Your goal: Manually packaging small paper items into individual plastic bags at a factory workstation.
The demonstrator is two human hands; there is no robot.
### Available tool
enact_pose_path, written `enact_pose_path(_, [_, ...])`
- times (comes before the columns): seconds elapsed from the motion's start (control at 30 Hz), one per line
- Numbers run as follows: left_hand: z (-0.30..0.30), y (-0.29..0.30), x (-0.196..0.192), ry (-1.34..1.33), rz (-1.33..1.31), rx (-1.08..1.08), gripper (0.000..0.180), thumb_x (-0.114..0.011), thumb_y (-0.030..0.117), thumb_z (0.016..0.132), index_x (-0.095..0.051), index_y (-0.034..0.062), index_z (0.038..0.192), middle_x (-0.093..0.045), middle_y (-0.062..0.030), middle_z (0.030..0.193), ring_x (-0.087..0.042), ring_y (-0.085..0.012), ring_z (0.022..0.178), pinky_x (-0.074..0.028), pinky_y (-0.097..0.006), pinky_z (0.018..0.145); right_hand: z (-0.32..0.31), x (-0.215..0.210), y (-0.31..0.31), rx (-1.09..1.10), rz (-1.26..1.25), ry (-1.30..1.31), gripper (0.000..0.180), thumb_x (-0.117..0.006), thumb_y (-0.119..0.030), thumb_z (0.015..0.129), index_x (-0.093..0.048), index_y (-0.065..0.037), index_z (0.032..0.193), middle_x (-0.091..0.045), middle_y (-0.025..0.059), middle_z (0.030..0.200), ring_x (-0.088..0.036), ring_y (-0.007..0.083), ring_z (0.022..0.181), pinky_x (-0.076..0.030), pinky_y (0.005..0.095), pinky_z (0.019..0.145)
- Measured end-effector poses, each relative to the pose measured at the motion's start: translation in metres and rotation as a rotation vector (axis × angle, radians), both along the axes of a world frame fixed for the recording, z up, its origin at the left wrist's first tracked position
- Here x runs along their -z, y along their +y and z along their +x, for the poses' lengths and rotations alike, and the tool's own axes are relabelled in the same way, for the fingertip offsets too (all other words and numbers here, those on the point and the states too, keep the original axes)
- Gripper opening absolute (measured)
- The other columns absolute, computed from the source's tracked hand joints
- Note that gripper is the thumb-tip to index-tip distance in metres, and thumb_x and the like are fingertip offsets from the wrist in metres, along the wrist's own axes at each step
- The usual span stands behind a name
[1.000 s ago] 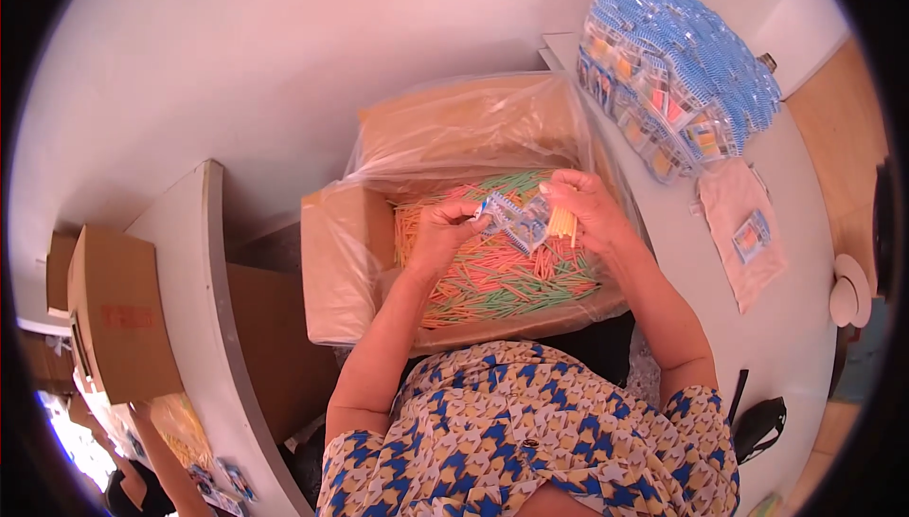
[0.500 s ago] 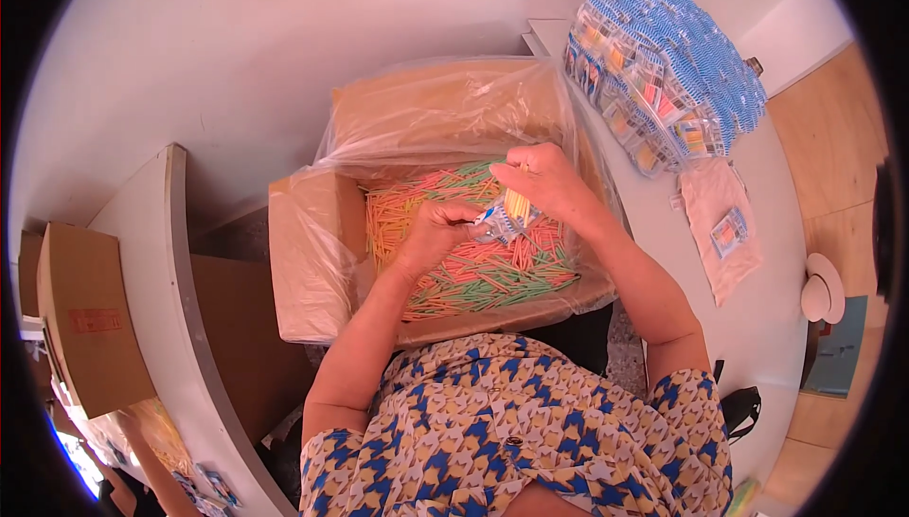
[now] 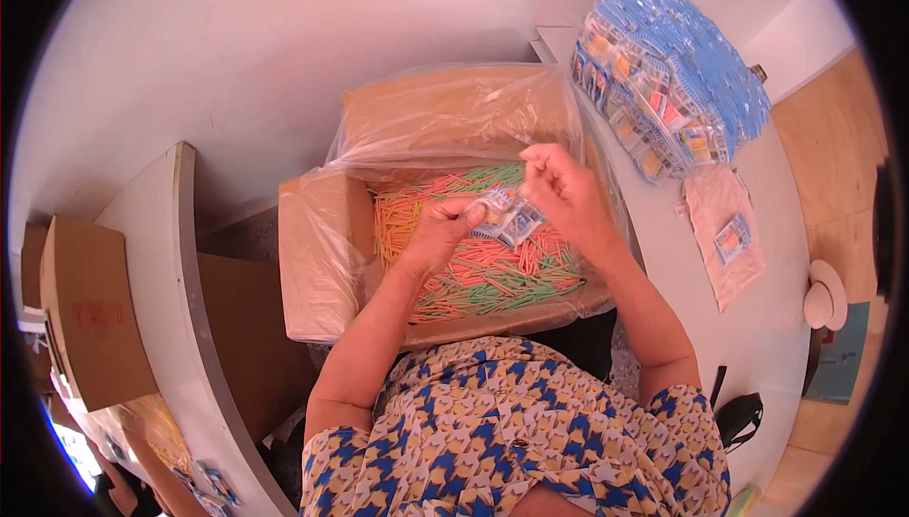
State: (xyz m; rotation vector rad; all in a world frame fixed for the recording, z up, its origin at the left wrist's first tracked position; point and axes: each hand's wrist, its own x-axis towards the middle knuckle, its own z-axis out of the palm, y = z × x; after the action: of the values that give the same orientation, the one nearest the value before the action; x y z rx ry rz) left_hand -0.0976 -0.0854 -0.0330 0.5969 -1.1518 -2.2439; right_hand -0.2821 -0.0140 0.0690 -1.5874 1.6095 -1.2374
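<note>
A small clear packet with blue edging sat at the centre of the view, pinched between both hands above an open cardboard box. The left hand closed on the packet's 9 o'clock end, thumb on top and fingers curled under. The right hand met it from 2 o'clock, fingertips drawn together at the packet's upper edge; whether they also gripped a stick could not be told.

Beneath the hands, the cardboard box was lined with a clear plastic bag folded back over its flaps, and filled with thin orange, pink and green sticks lying mostly crosswise.

At 2 o'clock from the box, on the white desk, lay a heap of filled blue-edged packets. Just below that heap, at 3 o'clock, a flat pinkish bag rested with one small packet on it. At 9 o'clock, well apart, a closed brown carton stood beyond a curved grey desk edge.
</note>
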Motion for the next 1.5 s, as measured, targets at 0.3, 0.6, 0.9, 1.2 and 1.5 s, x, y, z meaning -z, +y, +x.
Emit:
enact_pose_path(0.3, [0.008, 0.013, -0.009, -0.177, -0.151, -0.069, 0.022, -0.061, 0.006, 0.086, -0.062, -0.0005, 0.107, -0.065, -0.0071, 0.096, -0.062, -0.0153, 0.087, -0.049, -0.030, 0.079, -0.060, -0.023, 0.077, -0.032, 0.015, 0.136, 0.028, -0.068, -0.009, 0.078, -0.061, -0.003, 0.105, -0.065, 0.0090, 0.089, -0.062, 0.0180, 0.083, -0.048, 0.0302, 0.071])
enact_pose_path(0.6, [-0.024, 0.002, 0.006, -0.582, -1.013, 0.127, 0.017, -0.066, 0.007, 0.081, -0.066, 0.0012, 0.096, -0.067, -0.0099, 0.089, -0.064, -0.0198, 0.077, -0.049, -0.029, 0.071, -0.314, -0.007, 0.254, 0.903, 0.223, 0.588, 0.032, -0.062, -0.002, 0.072, -0.062, 0.002, 0.104, -0.067, 0.0134, 0.089, -0.063, 0.0214, 0.084, -0.049, 0.0322, 0.080])
enact_pose_path(0.9, [-0.093, -0.001, 0.062, -0.966, -1.349, -0.149, 0.037, -0.082, 0.019, 0.060, -0.063, 0.0052, 0.089, -0.064, -0.0107, 0.075, -0.063, -0.0249, 0.067, -0.049, -0.036, 0.060, -0.267, 0.009, 0.216, 1.029, -0.069, 0.931, 0.032, -0.060, -0.005, 0.084, -0.060, -0.005, 0.116, -0.047, 0.0120, 0.133, -0.043, 0.0255, 0.123, -0.039, 0.0341, 0.099])
enact_pose_path(1.2, [-0.097, -0.013, 0.070, -0.870, -0.897, -0.065, 0.020, -0.075, 0.023, 0.069, -0.067, 0.0086, 0.078, -0.065, -0.0091, 0.073, -0.063, -0.0262, 0.067, -0.048, -0.038, 0.062, -0.163, -0.024, 0.156, 0.560, -0.481, 1.074, 0.025, -0.059, 0.010, 0.078, -0.061, 0.000, 0.100, -0.060, 0.0163, 0.111, -0.057, 0.0314, 0.105, -0.045, 0.0386, 0.089])
enact_pose_path(1.5, [-0.099, -0.016, 0.066, -0.835, -1.519, -0.355, 0.014, -0.068, 0.019, 0.077, -0.068, 0.0103, 0.088, -0.065, -0.0091, 0.073, -0.059, -0.0302, 0.065, -0.043, -0.046, 0.064, -0.073, 0.009, 0.083, 0.056, -0.439, 0.765, 0.030, -0.064, 0.006, 0.063, -0.062, -0.001, 0.092, -0.061, 0.0133, 0.102, -0.060, 0.0303, 0.080, -0.049, 0.0355, 0.068])
